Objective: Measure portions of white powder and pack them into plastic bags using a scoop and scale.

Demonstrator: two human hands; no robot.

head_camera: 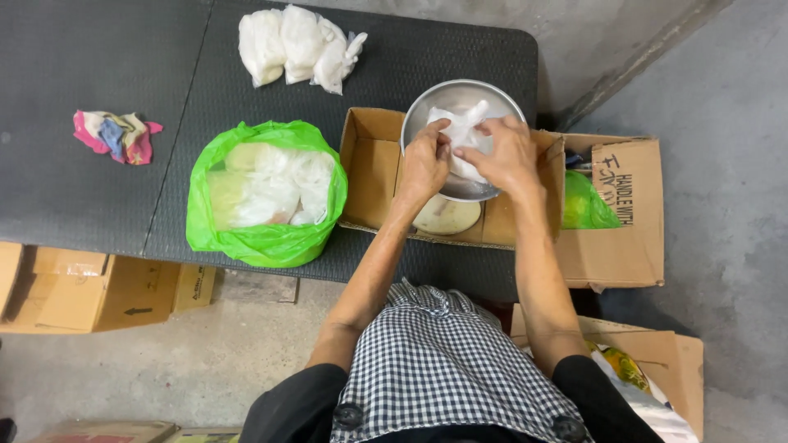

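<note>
Both my hands work over a round metal bowl (427, 102) that rests on an open cardboard box (369, 164) on the dark table (98, 66). My left hand (424, 162) and my right hand (509, 152) each grip a small white plastic bag (461, 131) held above the bowl. A pale round lid or plate (447, 217) lies in the box under the bowl. To the left stands a green plastic bag (264, 238) filled with white bags.
Three tied white bags (295, 43) lie at the table's far edge. A pink patterned cloth (115, 135) lies at the left. Cardboard boxes stand on the floor at the right (632, 238), bottom right (685, 357) and under the table at the left (90, 291).
</note>
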